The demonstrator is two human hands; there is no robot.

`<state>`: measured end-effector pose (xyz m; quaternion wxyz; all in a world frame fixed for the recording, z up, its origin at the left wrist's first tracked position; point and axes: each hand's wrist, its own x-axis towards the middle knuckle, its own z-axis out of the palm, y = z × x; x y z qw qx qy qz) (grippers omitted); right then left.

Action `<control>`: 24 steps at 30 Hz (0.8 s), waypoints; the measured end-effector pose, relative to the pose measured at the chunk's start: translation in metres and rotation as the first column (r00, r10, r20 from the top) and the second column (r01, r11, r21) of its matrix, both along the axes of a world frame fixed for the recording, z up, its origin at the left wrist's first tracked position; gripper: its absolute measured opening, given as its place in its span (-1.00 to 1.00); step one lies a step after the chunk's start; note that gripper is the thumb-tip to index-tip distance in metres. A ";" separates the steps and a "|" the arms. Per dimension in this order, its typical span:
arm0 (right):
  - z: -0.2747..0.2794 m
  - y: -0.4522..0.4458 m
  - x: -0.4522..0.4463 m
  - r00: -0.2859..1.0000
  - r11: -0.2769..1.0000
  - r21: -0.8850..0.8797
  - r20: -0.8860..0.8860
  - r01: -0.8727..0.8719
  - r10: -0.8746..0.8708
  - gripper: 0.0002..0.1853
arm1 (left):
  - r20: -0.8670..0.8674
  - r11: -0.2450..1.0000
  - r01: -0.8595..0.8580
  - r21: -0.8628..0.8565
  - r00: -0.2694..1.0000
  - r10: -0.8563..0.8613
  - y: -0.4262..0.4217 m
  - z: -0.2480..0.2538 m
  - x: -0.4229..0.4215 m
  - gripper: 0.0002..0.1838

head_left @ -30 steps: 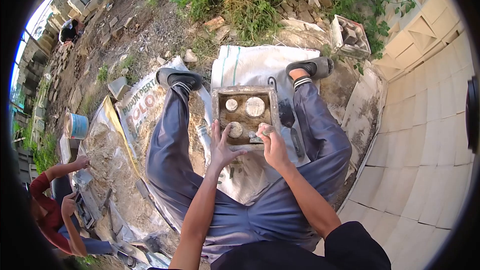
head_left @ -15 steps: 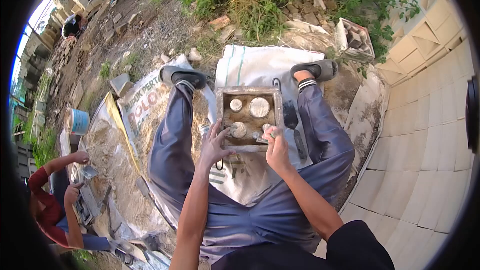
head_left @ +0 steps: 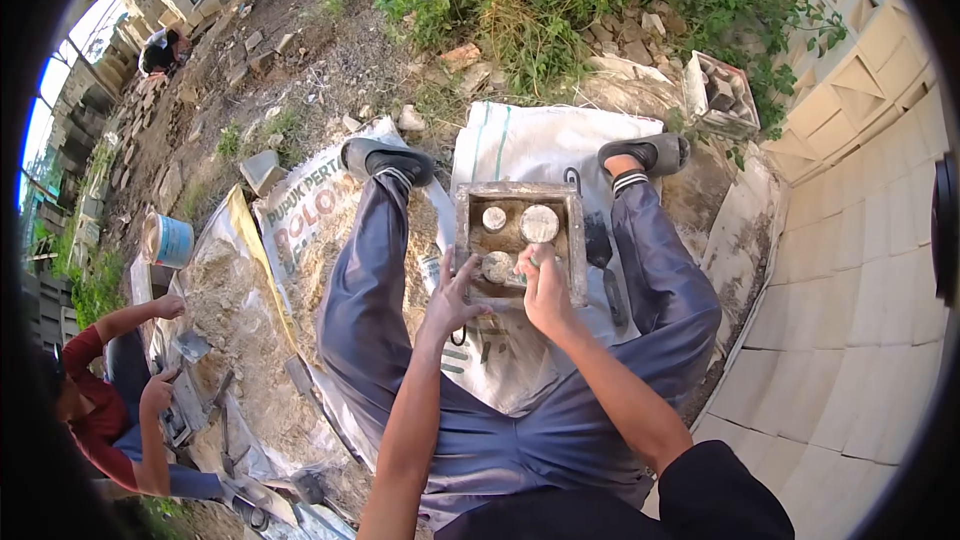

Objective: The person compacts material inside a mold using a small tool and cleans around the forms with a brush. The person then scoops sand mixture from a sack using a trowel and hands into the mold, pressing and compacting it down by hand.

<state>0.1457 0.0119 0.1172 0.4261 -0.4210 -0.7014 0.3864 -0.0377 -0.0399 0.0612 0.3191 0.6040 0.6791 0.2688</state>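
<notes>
Between my legs stands a square, dirt-caked box mould (head_left: pixel 519 189) with round, pale discs inside, among them a large disc (head_left: pixel 539 224), a small disc (head_left: pixel 494 219) and a rough disc (head_left: pixel 496 266). My left hand (head_left: pixel 452 302) rests at the mould's near left corner, fingers spread over its rim and thumb stretched out. Over the mould's near right part, my right hand (head_left: pixel 545 290) is closed in a pinch. What it holds is mostly hidden by the fingers. A dark-bladed trowel (head_left: pixel 598 240) lies just right of the mould.
A white sack (head_left: pixel 540 130) lies under the mould. Another person (head_left: pixel 100 410) works at the left beside a sand pile (head_left: pixel 225 280) and a bucket (head_left: pixel 168 241). Pale blocks (head_left: pixel 830 340) line the right side. A block-filled mould (head_left: pixel 722 95) stands at back right.
My right hand has moved left inside the mould, toward the rough near disc. My left hand stays at the near left corner. The whole view has shifted slightly.
</notes>
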 end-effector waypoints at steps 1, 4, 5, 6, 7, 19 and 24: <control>-0.018 -0.012 -0.003 0.999 0.999 0.042 -0.037 0.006 -0.004 -0.89 | -0.001 1.000 -0.004 -0.017 1.000 0.004 -0.007 -0.006 0.001 0.12; -0.026 -0.013 -0.013 0.969 0.969 0.158 0.190 -0.190 0.159 -0.89 | 0.067 0.986 -0.162 -0.043 0.984 0.164 -0.001 -0.017 -0.005 0.17; -0.025 -0.001 -0.020 0.977 0.986 0.035 0.145 -0.166 0.159 -0.85 | 0.177 0.985 -0.128 -0.119 0.973 0.148 -0.001 -0.023 -0.009 0.15; -0.015 -0.005 -0.023 0.979 0.988 0.025 0.140 -0.154 0.149 -0.85 | 0.281 0.977 -0.083 -0.198 0.950 0.138 -0.006 -0.029 -0.012 0.13; -0.005 -0.005 -0.027 0.993 0.994 0.026 0.046 -0.108 0.107 -0.85 | 0.282 0.983 -0.110 -0.147 0.948 0.148 -0.008 -0.023 -0.013 0.00; -0.037 -0.016 -0.011 0.974 0.963 0.153 0.053 -0.224 0.219 -0.76 | -0.001 0.987 0.006 0.163 1.000 -0.006 -0.002 -0.012 -0.007 -0.13; 0.000 0.005 0.005 0.980 0.984 -0.011 0.085 -0.180 0.181 -0.76 | 0.941 0.926 -0.223 -0.303 -0.226 0.254 0.016 0.015 -0.010 -0.35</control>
